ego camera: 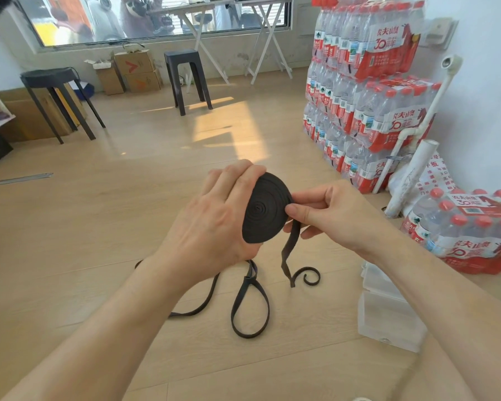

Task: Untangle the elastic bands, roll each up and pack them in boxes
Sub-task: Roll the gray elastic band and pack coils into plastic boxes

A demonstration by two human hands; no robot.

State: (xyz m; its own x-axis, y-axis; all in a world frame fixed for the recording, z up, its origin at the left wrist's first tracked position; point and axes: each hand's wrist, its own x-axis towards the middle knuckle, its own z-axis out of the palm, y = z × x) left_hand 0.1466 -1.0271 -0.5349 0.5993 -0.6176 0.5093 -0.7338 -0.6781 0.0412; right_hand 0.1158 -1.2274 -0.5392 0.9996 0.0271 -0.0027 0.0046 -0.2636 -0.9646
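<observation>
A flat black roll of elastic band point(265, 211) is held up above the wooden floor. My left hand point(214, 218) grips it from behind, fingers curled over its top edge. My right hand point(327, 212) pinches the roll's right rim, thumb on its face. The band's loose tail point(289, 250) hangs down from there and ends in a curl point(310, 276) on the floor. More black elastic band point(249, 308) lies in loops on the floor below my left hand. Clear plastic boxes point(385, 311) sit on the floor under my right forearm.
Stacked packs of water bottles point(370, 91) stand at the right wall, with another pack point(469, 227) and white pipes point(411, 175) near them. Two dark stools point(185, 76) and cardboard boxes point(130, 70) stand farther back by the window.
</observation>
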